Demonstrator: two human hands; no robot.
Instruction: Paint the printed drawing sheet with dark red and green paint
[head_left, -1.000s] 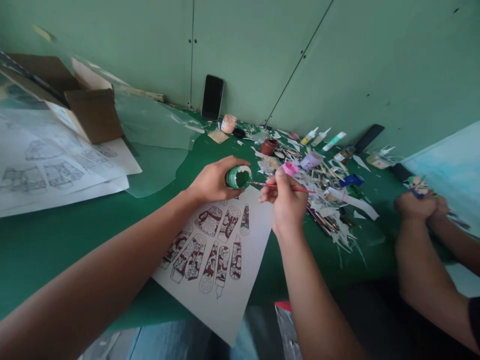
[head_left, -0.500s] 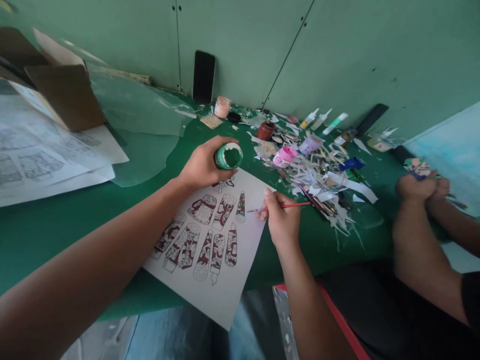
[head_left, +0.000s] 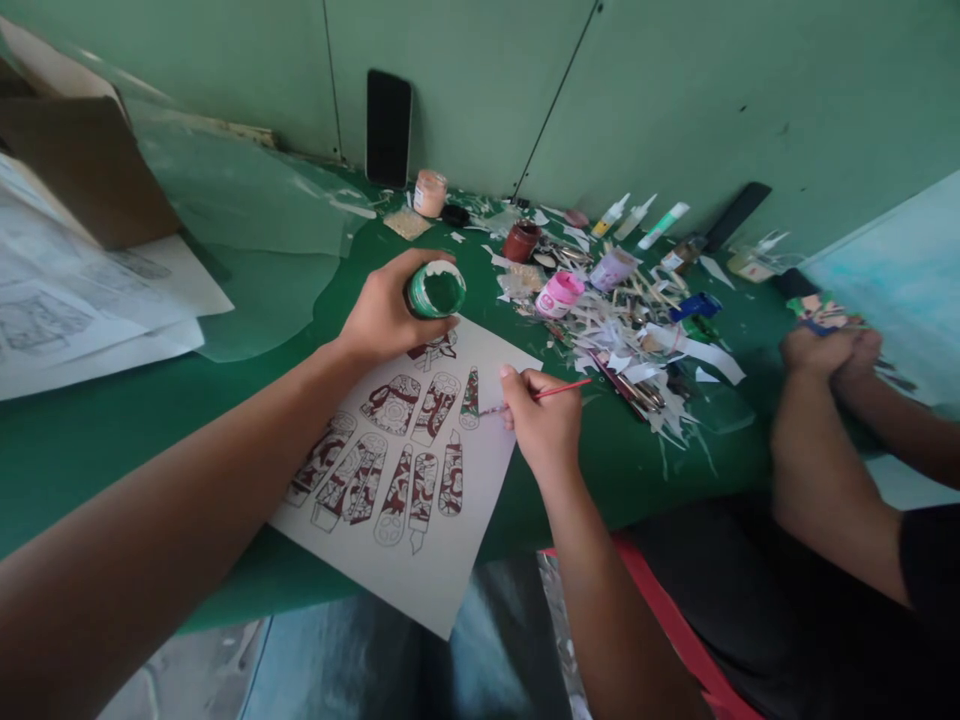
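Observation:
My left hand [head_left: 382,312] is wrapped round an uncapped jar of green paint [head_left: 437,290], tilted so its mouth faces me, over the top edge of the paper. A thin red paintbrush [head_left: 564,388] is pinched in my right hand [head_left: 546,415]. Its tip meets a small tapered shape near the right side of the sheet, where green and dark red show. The white paper [head_left: 401,585] bears several outlined, patterned shapes, many partly filled in dark red. It lies askew on the green table, its lower corner over the front edge.
Beyond my right hand lies a heap of paper scraps [head_left: 622,335] with pink [head_left: 560,295], lilac [head_left: 613,268] and dark red [head_left: 521,241] paint jars. A phone [head_left: 388,128] leans on the wall. Cardboard box [head_left: 97,170] and printed sheets [head_left: 161,345] are at left. A co-worker's hands [head_left: 829,350] are at right.
The brush tip has moved from just right of the small tapered shape onto it. The whole view has shifted slightly; the paint jar is still in my left hand.

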